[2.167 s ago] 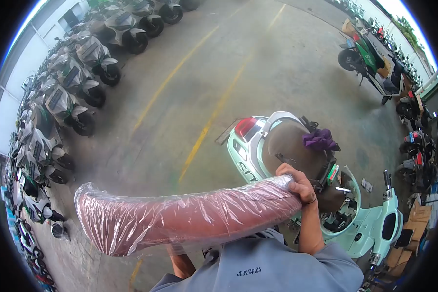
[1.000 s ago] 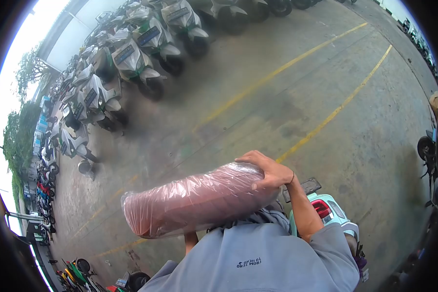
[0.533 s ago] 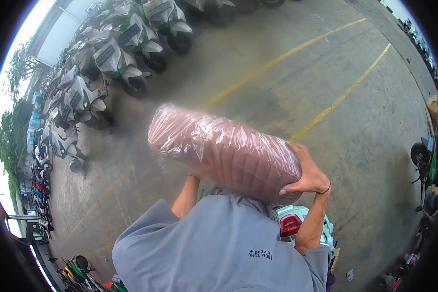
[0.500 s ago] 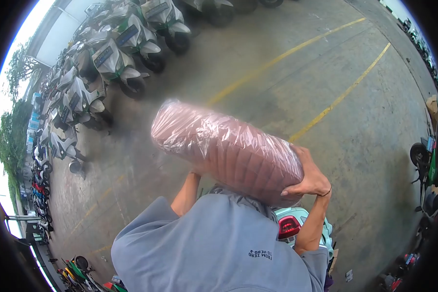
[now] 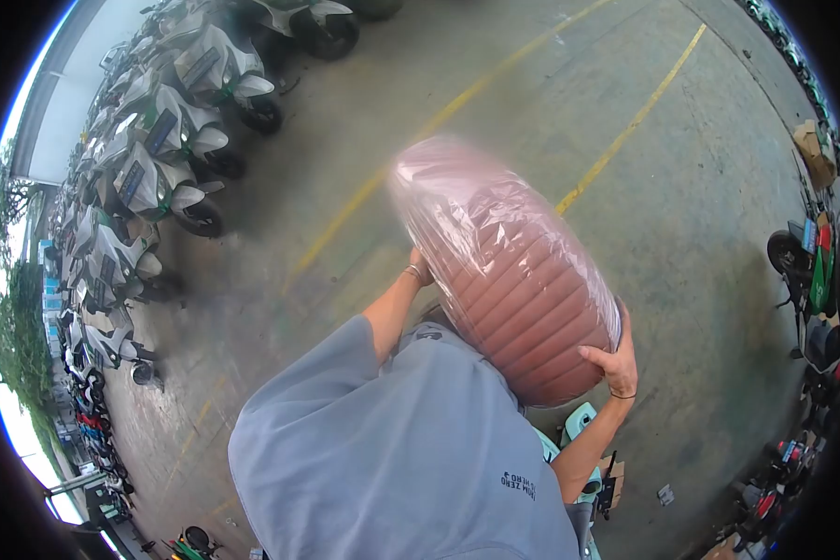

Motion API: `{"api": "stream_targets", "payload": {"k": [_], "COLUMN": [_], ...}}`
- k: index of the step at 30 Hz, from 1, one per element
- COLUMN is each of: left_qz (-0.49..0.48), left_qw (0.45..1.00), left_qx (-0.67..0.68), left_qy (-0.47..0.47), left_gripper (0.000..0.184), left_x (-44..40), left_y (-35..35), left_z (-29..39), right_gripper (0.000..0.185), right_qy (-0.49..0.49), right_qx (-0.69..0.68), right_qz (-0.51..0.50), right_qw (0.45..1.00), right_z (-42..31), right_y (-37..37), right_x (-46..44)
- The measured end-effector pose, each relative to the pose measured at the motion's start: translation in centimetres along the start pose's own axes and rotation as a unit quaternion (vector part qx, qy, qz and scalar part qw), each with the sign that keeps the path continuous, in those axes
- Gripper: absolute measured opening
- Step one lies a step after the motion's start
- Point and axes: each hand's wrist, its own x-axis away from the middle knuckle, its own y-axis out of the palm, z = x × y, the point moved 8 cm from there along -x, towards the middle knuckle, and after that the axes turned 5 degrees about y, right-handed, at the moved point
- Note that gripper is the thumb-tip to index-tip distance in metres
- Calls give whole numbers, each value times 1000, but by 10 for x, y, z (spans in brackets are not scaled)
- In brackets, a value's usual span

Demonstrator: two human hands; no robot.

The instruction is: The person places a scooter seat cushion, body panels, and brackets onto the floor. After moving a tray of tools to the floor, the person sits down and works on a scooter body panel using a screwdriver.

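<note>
A brown, ribbed motorcycle seat in clear plastic wrap is held up in front of my chest, tilted with its far end toward the upper left. My right hand grips the near right end, thumb on top and the other fingers around the side. On the left edge, my left hand supports the seat, with most of its fingers hidden beneath. Part of a mint-green scooter shows below the seat, beside my right forearm.
White and green scooters stand in dense rows along the left. Yellow lines cross the concrete floor. At the right edge are a green motorbike and a cardboard box. A small scrap lies at lower right.
The seat has swung to a steeper angle and shifted right. My left hand now shows at its edge, and more of my left forearm is visible. The view has turned too.
</note>
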Motion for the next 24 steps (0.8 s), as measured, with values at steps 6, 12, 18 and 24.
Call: {"api": "stream_targets", "payload": {"k": [6, 12, 18, 24], "left_qz": [-152, -260, -282, -326], "left_qw": [971, 894, 793, 728], "left_qx": [-129, -278, -449, -503], "left_qy": [-136, -235, -300, -333], "left_gripper": [52, 59, 57, 60], "left_x": [-81, -140, -152, -146], "left_y": [164, 337, 502, 606], "left_z": [-90, -236, -364, -487], "right_gripper": [102, 99, 93, 84], "right_qy": [66, 93, 207, 178], "right_qx": [-73, -192, -354, -539], "right_qz": [186, 326, 405, 468], "right_qw": [978, 921, 817, 677], "right_z": [40, 116, 173, 260], "right_y": [-135, -291, -422, -451], "right_x": [-1, 12, 34, 32]}}
